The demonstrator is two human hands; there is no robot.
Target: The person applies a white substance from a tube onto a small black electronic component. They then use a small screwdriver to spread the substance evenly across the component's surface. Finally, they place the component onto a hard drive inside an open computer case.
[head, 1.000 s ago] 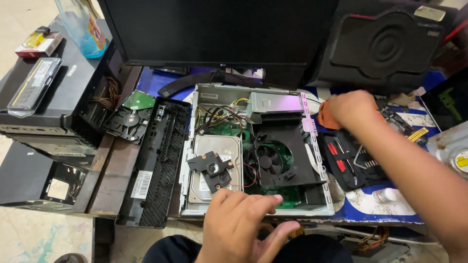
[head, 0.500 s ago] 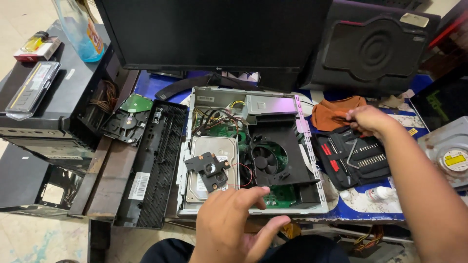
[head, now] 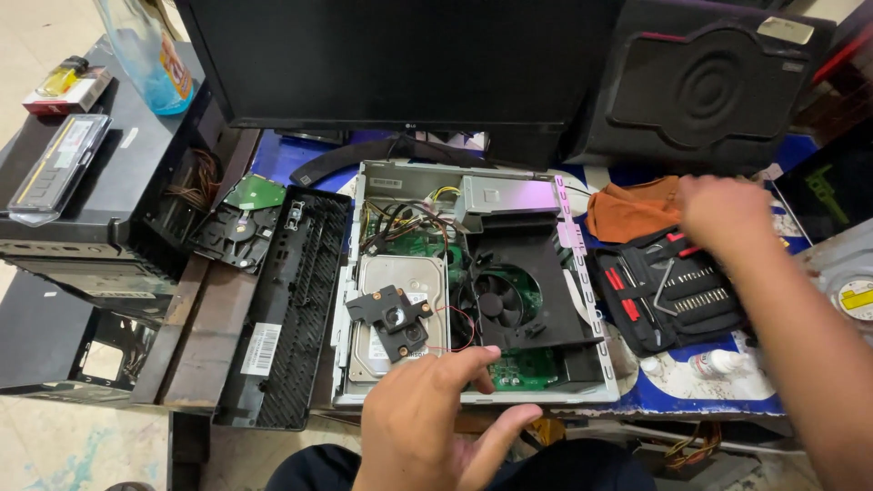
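Cluttered repair bench (head: pixel 709 400) | opened desktop case (head: pixel 473 291) flat for access | left hand (head: pixel 436 423) loose, steadying front edge | right hand (head: pixel 723 211) over tool kit (head: pixel 668 291), grip unclear

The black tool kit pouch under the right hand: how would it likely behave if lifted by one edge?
The tool kit pouch lies unfolded flat, so it probably flexes and sags. Its bits and drivers sit in slots, yet some may slip out. The right hand hovers over its upper edge.
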